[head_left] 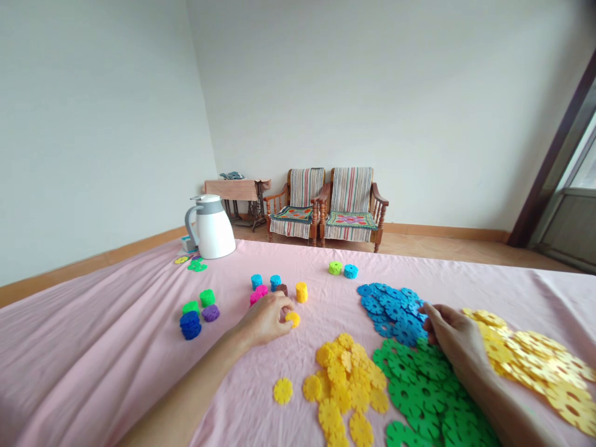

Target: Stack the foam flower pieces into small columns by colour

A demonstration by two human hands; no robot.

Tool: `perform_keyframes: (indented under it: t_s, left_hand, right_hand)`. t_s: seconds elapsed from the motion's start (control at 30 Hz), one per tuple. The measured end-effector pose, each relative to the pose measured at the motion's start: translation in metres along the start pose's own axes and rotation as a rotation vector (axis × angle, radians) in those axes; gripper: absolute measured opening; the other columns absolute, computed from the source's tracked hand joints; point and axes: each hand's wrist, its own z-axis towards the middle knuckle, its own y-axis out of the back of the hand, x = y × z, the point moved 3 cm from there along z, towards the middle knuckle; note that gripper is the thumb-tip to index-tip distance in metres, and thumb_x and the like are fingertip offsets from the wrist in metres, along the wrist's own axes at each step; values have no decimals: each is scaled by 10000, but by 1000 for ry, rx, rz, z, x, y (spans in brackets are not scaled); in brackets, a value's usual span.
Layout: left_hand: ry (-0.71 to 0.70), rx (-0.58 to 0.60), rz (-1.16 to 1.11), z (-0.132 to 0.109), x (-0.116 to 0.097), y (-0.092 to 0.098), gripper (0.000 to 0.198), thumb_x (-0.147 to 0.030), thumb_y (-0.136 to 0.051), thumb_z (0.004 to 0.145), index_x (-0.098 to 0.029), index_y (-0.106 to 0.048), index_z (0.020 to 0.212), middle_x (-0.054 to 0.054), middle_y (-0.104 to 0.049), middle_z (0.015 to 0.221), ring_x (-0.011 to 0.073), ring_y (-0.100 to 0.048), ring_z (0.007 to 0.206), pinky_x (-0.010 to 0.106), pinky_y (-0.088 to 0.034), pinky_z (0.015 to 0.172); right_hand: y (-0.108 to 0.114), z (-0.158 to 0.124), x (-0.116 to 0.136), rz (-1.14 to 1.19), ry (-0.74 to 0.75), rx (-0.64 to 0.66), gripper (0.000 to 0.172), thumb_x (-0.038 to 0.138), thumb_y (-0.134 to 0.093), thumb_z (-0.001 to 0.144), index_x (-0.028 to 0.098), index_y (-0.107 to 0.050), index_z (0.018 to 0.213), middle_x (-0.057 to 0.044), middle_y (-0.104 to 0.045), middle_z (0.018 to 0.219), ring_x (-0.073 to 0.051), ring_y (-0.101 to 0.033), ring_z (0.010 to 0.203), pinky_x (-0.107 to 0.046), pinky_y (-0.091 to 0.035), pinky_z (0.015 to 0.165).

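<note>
Both hands (267, 316) (459, 338) curl downward, left at yellow discs (293, 319), right at blue discs (393, 311).

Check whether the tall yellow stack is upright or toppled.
Upright: the tall yellow stack near the left hand stands on the pink cloth, top facing up.

We are seeing a creased pink cloth (116, 366) carrying a white jug (216, 231), short coloured stacks (190, 326) and heaps of blue discs (393, 310), green discs (419, 386) and yellow discs (342, 388).
</note>
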Motion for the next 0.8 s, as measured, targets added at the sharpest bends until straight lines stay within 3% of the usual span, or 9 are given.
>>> perform_keyframes:
  t_s: [0.13,0.23,0.33,0.47,0.8]
  left_hand:
    - [-68,0,-66,-3,-19,6,164,-192,-579,676,-177,-634,829,8,-581,802,119,-524,661,219,-395,621]
    - [-191,145,-157,-9,-40,2,139,-224,-634,683,-168,-632,810,7,-605,806,121,-531,683,208,-401,623]
    - [-253,231,-218,-13,-55,-6,273,-252,-714,636,-172,-638,885,11,-610,837,125,-539,691,207,-408,619]
    - [-254,229,-235,-15,-60,-14,358,-212,-747,594,-199,-648,938,-1,-596,826,123,-537,683,208,-413,626]
    - [-238,206,-179,-15,-65,-14,223,-152,-640,614,-185,-645,834,4,-584,791,124,-515,661,217,-410,633]
  right_hand:
    - [-1,1,-3,22,1,-2,472,563,-448,709,159,-636,867,23,-551,477,-136,-501,407,-250,-362,414]
    - [-2,3,-4,28,1,-1,471,558,-454,708,159,-637,877,22,-554,487,-137,-507,415,-249,-370,417]
    - [-2,4,-5,29,4,1,470,554,-453,712,157,-637,882,23,-552,489,-134,-503,415,-246,-366,414]
    - [-3,5,-7,30,5,11,466,553,-452,719,162,-633,897,29,-553,496,-130,-501,417,-242,-362,412]
    - [-1,3,-3,23,24,5,438,543,-460,725,164,-638,853,22,-558,472,-136,-504,401,-245,-358,405]
